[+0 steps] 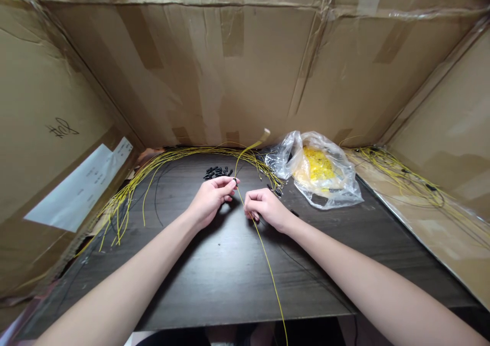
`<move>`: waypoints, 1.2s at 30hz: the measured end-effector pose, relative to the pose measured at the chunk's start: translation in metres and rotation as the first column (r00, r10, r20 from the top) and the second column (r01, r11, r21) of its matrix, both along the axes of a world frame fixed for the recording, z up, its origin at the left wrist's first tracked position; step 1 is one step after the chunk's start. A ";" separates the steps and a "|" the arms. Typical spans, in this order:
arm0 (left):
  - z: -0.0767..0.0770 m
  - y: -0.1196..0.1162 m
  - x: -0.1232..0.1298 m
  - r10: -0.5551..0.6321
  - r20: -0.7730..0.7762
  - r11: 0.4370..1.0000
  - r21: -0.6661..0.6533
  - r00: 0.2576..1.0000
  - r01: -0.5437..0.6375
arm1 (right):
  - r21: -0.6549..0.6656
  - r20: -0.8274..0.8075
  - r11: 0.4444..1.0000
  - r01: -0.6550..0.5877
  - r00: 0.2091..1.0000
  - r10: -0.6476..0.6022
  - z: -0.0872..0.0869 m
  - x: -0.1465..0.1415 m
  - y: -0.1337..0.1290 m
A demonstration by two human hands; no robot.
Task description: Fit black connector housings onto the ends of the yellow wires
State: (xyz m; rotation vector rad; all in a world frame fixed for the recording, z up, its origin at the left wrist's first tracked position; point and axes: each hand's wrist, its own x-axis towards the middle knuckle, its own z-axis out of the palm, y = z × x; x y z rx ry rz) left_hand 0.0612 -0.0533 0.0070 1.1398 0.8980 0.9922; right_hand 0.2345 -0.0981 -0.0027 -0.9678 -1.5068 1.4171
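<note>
My left hand point(214, 195) pinches a thin yellow wire point(269, 262) between thumb and fingertips, with a small black piece point(235, 181) at the grip. Just to its right, my right hand point(267, 208) is closed, fingers curled against the same wire lower down. From there the wire runs down past the table's front edge. Above the left hand, a yellow strip point(252, 146) with a pale tip sticks up. Behind the hands lies a small pile of black sleeves point(216, 172). What is inside the right fist is mostly hidden.
A bundle of yellow wires point(168, 155) curves along the table's back and left. A clear plastic bag point(344, 190) of small yellow pieces lies at the back right. More yellow wires point(406, 182) rest on cardboard at right. Cardboard walls point(260, 70) enclose the dark table point(214, 285).
</note>
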 end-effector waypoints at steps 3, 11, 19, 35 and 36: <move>0.001 0.000 0.000 -0.035 -0.008 0.999 0.013 0.999 0.035 | -0.028 -0.022 0.999 0.028 0.999 -0.029 0.001 -0.002 0.000; -0.002 -0.003 0.001 -0.103 -0.101 0.989 0.096 0.990 0.113 | -0.056 -0.116 0.994 0.092 0.988 -0.098 -0.005 -0.002 0.004; -0.002 0.001 0.000 -0.018 -0.024 0.999 0.034 1.000 0.018 | 0.076 0.081 0.997 -0.010 0.997 0.004 -0.004 0.003 0.003; -0.003 -0.002 0.002 0.008 -0.078 0.996 0.089 0.997 -0.001 | -0.016 -0.029 1.000 0.020 0.999 -0.020 -0.003 0.002 0.005; -0.003 -0.001 0.002 0.022 -0.060 0.997 0.074 0.998 -0.018 | -0.003 -0.012 1.000 -0.013 1.000 0.013 -0.003 0.003 0.004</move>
